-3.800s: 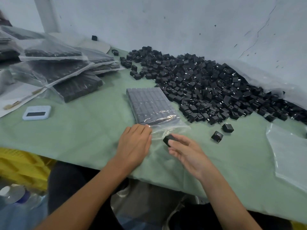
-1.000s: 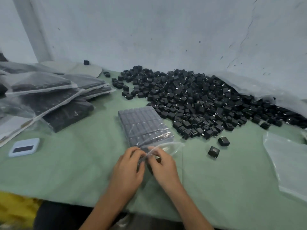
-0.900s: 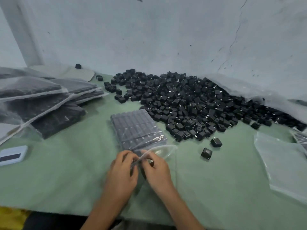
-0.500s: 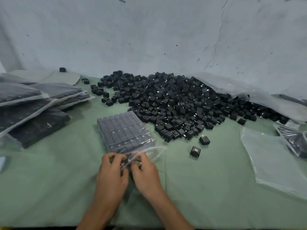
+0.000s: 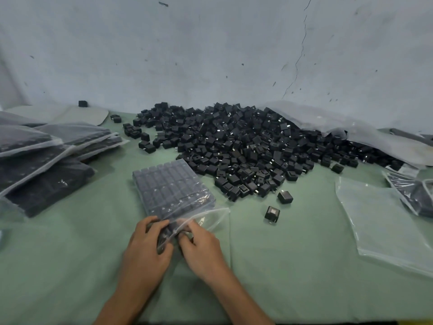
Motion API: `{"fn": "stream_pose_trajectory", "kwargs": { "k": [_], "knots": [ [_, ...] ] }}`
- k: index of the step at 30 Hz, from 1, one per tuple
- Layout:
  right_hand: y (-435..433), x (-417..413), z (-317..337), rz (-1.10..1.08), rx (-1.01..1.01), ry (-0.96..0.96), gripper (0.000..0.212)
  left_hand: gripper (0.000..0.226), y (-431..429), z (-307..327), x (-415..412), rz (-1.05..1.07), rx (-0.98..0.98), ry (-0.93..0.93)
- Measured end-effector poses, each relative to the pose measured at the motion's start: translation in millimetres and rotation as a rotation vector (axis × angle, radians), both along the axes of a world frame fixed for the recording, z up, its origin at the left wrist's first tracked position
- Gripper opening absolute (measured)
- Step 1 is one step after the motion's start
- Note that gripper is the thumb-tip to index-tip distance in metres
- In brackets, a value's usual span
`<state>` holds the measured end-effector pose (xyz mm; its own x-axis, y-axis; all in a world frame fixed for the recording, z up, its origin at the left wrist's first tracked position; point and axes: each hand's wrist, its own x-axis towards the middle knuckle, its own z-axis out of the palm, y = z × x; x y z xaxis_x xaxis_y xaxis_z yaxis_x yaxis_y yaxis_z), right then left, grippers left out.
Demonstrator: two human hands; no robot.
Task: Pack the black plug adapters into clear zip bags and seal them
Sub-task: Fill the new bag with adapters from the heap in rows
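The table (image 5: 70,266) carries a big pile (image 5: 246,151) of black adapters along its far edge. Packed bags (image 5: 46,160) stack at the left edge; an empty bag (image 5: 379,221) lies flat at the right edge. Near the front edge, middle, your filled bag (image 5: 171,188) lies with its open mouth toward you. Both your forearms reach in from the front edge, hands together at that mouth: your left hand (image 5: 146,249) and right hand (image 5: 202,247) each pinch the bag's lip with curled fingers. Two loose adapters (image 5: 271,213) sit just right of the bag.
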<state>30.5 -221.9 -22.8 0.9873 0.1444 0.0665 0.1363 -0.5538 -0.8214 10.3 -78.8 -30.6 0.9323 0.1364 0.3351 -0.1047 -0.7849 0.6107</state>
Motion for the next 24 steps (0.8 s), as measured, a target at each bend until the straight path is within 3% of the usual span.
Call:
{"fn": "stream_pose_trajectory", "kwargs": {
  "k": [7,12,20,24],
  "knots": [
    [2,-2,0,-0.022,-0.026,-0.004,0.023,0.050,-2,-5,2,0.039,-0.018,-0.023],
    [4,-2,-1,-0.035,-0.039,-0.020,0.028,0.079,-1,-7,11,0.094,-0.180,0.087],
    [0,-2,-3,-0.088,0.077,-0.042,0.035,0.069,-25,-1,15,0.094,-0.264,0.113],
    [-1,-1,-2,-0.091,0.093,-0.021,0.035,0.070,-13,-3,10,-0.058,-0.314,0.152]
  ]
}}
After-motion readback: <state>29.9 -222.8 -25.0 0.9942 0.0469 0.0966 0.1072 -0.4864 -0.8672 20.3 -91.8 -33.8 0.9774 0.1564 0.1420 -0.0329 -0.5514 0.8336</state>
